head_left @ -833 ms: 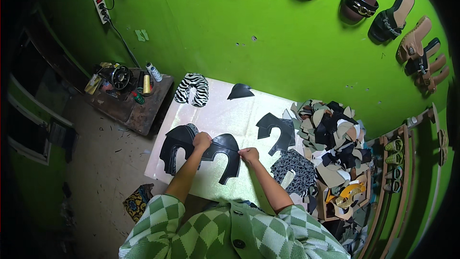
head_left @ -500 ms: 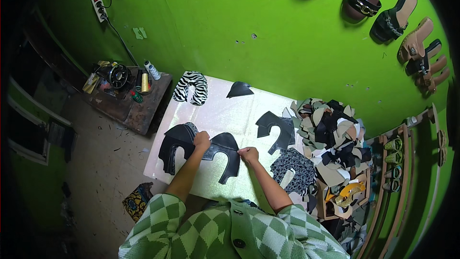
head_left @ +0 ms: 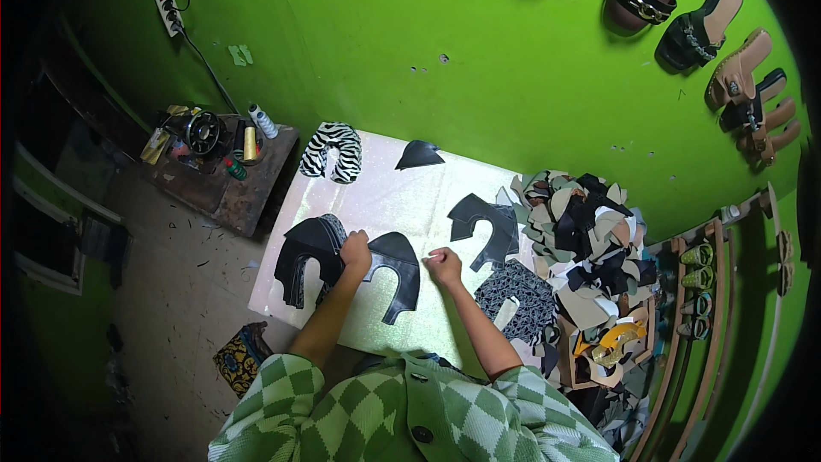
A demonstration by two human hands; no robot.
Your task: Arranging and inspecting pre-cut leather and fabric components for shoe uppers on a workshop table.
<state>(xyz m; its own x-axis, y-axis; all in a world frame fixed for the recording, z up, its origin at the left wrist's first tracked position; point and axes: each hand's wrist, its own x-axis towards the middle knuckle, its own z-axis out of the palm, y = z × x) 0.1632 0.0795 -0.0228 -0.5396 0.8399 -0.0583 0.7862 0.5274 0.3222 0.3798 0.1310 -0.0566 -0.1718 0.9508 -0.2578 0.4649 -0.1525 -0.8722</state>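
Left hand (head_left: 355, 252): I see it pressed on the black shoe-upper piece (head_left: 395, 278) at centre frame, fingers curled onto its edge, likely pinning it flat.
Right hand (head_left: 444, 265): loosely fisted, fingers together, just right of that piece, holding nothing I can see.
Stack (head_left: 304, 257): more black pieces, left.
Surface (head_left: 385, 197): pale sheet.
Room: green wall (head_left: 479, 60), sandals (head_left: 701, 30) hung upper right.

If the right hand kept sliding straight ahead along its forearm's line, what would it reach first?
The right hand points up and left over bare white sheet. Nothing lies close ahead; the small dark cut piece near the wall looks nearest that line, though fisheye bending makes this uncertain.
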